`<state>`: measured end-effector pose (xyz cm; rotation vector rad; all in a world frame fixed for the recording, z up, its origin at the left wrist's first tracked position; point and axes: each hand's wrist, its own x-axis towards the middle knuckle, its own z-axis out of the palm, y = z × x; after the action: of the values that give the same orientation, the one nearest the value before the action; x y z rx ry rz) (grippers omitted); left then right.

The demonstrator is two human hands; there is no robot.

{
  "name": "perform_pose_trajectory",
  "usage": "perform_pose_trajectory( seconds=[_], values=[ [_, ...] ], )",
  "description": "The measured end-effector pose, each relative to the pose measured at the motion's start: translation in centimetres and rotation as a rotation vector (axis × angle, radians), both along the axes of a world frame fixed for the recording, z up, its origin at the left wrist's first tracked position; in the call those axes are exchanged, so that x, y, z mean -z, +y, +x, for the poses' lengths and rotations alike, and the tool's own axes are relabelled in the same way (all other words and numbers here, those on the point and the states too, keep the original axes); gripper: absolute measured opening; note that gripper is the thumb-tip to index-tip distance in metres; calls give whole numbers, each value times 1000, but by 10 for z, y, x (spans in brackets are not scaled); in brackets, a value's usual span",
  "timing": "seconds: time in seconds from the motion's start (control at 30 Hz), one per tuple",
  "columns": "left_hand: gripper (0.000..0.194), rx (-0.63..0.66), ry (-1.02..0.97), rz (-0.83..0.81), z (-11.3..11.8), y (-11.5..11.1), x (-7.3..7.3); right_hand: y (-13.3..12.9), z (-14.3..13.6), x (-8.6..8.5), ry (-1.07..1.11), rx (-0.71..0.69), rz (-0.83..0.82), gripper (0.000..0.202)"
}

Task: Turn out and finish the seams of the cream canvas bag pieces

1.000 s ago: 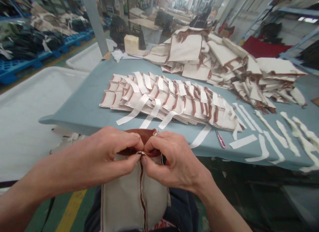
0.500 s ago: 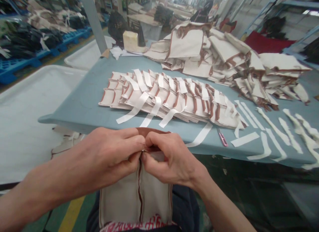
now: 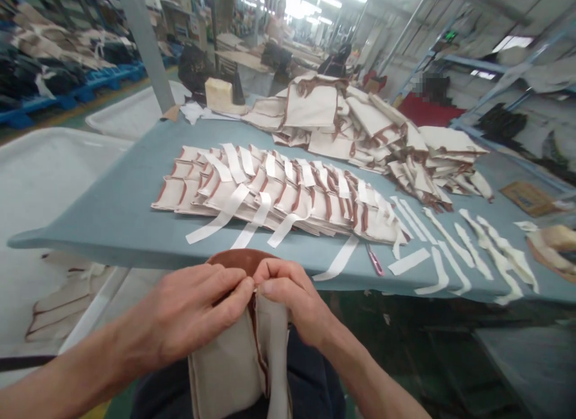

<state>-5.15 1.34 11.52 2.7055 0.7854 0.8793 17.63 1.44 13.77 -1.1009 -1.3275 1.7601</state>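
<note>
A cream fabric piece with brown edging hangs below my hands, over my lap. My left hand is closed and pinches its top edge beside the middle seam. Right against it, my right hand is closed on the same edge just across that seam. Behind my fingers curves a brown band at the top of the piece. A pale strip hangs down its right side. What lies exactly between my fingertips is hidden.
Overlapping cream pieces with white strips lie on the blue-covered table. Behind them is a heap of cream pieces. A small pink-handled tool and loose white strips lie near the front edge. White bins stand left.
My view has tilted up and turned right. The fabric piece has turned and folded in at its right half, so the pale strip and more of the brown band show. Both hands still pinch its top.
</note>
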Motion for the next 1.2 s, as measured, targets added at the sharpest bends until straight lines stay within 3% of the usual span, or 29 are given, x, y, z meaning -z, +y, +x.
perform_pose_trajectory(
  seconds=[0.1, 0.17, 0.27, 0.37, 0.53, 0.6, 0.73, 0.83, 0.93, 1.07, 1.2],
  values=[
    [45, 38, 8, 168, 5, 2, 0, 1, 3, -2, -29, 13, -25, 23],
    [43, 23, -28, 145, 11, 1, -5, -1, 4, -6, -60, 10, 4, 21],
    [35, -45, -140, -23, 18, -5, -17, -7, 6, -13, -114, -22, 97, 15],
    [29, -107, -151, -256, 18, -10, -33, -13, 8, -18, -196, -43, 302, 12],
    [16, -25, 3, -530, 5, -8, -49, -20, 9, -17, -301, -14, 675, 9],
    [25, 38, 43, -462, 3, -5, -46, -21, 8, -15, -308, -14, 734, 10],
    [34, 60, 7, -37, 7, 1, -26, -20, 7, -11, -290, -18, 673, 11],
    [36, 32, -32, 75, 10, 4, -13, -18, 7, -7, -270, -23, 620, 10],
    [35, 33, -3, 30, 8, 2, -17, -16, 8, -4, -265, -47, 644, 10],
    [43, 82, 95, -97, 6, -2, -40, -17, 11, -5, -261, -86, 797, 10],
    [44, 144, 75, -326, 5, -2, -50, -20, 15, -9, -258, -135, 895, 9]
  ],
)
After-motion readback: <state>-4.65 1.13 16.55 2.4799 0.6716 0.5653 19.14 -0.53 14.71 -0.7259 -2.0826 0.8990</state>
